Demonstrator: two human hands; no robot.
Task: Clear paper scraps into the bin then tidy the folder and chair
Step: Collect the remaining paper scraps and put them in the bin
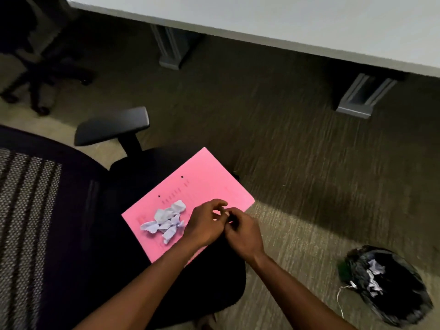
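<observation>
**Hands meet over a pink folder on the chair seat**

A flat pink folder (pixel 202 186), smooth card with two small punched holes and faint printed lines, lies skewed on the dark padded seat of the chair (pixel 71 210). The chair's back is a woven mesh with pale and dark stripes; its armrest (pixel 112 126) is a rounded matte black pad on a short post.

On the folder's near-left part sits a loose heap of scraps (pixel 166 221): crumpled white paper, creased and lumpy. The left hand (pixel 204 225) and right hand (pixel 242 232) touch at the fingertips above the folder's right edge, just beside the heap. Both are curled narrow, fingers pinched together; whether they hold a scrap I cannot tell.

The bin (pixel 385 284) stands on the ribbed carpet to the right, well apart from the chair, lined with a wrinkled black bag and showing white crumpled paper inside. A pale smooth bench (pixel 262 15) on grey metal legs crosses the top.
</observation>
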